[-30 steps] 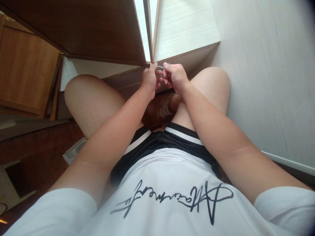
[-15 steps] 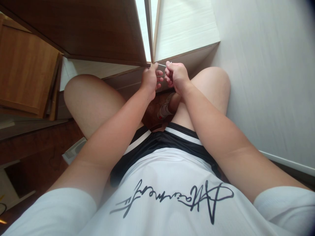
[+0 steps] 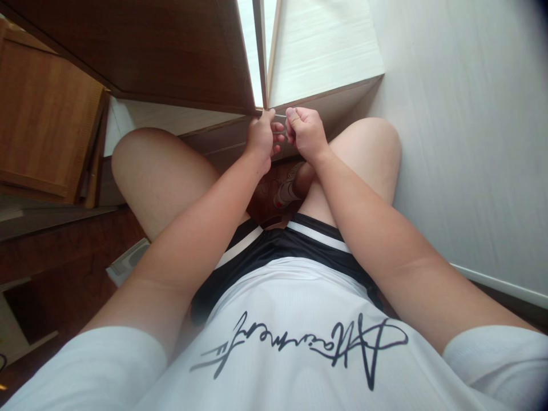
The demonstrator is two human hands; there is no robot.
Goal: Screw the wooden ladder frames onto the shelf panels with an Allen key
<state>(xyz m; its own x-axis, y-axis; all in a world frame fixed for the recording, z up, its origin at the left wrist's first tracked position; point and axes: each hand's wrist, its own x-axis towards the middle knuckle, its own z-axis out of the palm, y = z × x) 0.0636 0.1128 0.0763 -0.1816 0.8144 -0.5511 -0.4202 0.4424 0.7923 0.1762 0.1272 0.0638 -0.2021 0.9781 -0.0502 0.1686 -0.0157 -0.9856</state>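
A thin, pale, straight strand or rod (image 3: 280, 116) spans the small gap between my hands; its exact kind is unclear. My right hand (image 3: 309, 132) pinches it between thumb and forefinger, the other fingers curled. At its other end is my left hand (image 3: 260, 136), with thumb and forefinger closed and the remaining fingers loosely bent. The left fingertips are at the lower corner of a brown wooden door panel (image 3: 180, 51), by a narrow upright wooden edge (image 3: 260, 57). What lies under those fingertips is hidden.
A light wood-grain cabinet surface (image 3: 325, 48) lies ahead, and a pale panel (image 3: 462, 142) rises on my right. Woven-topped wooden furniture (image 3: 47, 114) stands at left. My bent knees flank both hands. A pale flat object (image 3: 127, 262) is on the dark floor.
My right hand has shifted slightly left, closer to the left one, and less of the strand shows between them. The white tip above my right thumb is no longer visible. My left hand is almost still.
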